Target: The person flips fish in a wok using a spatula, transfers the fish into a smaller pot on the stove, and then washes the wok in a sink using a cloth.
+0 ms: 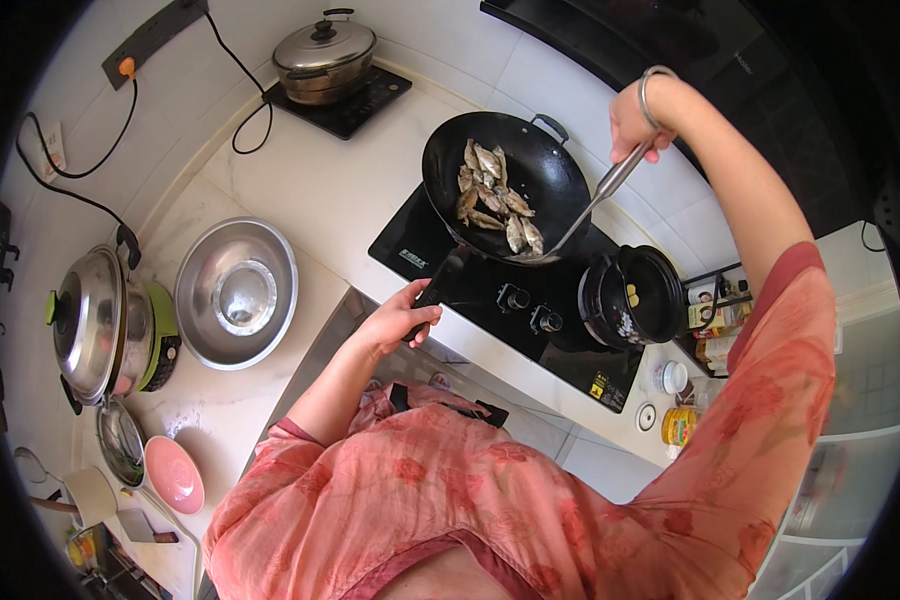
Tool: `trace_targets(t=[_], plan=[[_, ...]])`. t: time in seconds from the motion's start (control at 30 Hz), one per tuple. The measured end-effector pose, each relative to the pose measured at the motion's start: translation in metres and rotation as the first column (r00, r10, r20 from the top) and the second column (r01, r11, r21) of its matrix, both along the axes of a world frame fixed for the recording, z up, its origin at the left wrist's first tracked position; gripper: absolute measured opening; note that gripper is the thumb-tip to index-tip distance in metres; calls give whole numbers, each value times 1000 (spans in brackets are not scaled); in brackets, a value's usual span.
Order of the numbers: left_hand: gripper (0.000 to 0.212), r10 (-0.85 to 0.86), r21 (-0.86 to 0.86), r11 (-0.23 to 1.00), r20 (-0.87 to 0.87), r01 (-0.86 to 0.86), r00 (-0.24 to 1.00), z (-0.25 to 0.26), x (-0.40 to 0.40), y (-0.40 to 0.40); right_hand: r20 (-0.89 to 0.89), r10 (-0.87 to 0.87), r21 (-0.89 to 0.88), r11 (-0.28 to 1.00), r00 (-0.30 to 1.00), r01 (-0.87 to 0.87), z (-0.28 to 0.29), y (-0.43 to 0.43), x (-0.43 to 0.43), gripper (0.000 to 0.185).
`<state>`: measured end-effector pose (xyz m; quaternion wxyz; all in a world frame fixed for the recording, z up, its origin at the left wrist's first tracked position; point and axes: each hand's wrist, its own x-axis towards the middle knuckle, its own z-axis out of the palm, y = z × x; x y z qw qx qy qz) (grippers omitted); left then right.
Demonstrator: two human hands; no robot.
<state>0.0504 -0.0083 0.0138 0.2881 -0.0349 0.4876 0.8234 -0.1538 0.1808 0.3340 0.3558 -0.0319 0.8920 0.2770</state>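
My left hand [399,318] grips the black handle [444,279] of a wok, which is lifted and tilted over the left side of the black cooktop [487,307]. Several small browned fish [495,193] lie bunched in the wok [551,180], towards its left and lower side. My right hand [640,124], raised at the upper right, holds the metal handle of a spatula [609,184]. The spatula's head reaches down to the wok's lower right edge, close to the nearest fish; whether it touches them I cannot tell.
A black pot [656,296] with yellowish pieces stands on the cooktop's right, near a rack of bottles [712,307]. To the left are a steel basin [236,294], a lidded electric pot [94,322] and a pink bowl [174,475]. Another lidded pot [324,64] sits at the back.
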Motion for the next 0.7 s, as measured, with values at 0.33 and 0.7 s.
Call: trace_targets(t=[0.33, 0.7], plan=[[55, -5, -14, 1000, -1, 5, 1000, -2, 0, -1, -248, 345, 12, 935, 905, -353, -98, 34, 32, 30], [53, -10, -10, 1000, -11, 10, 1000, -5, -1, -2, -291, 139, -61, 985, 946, -163, -21, 50, 57, 20]])
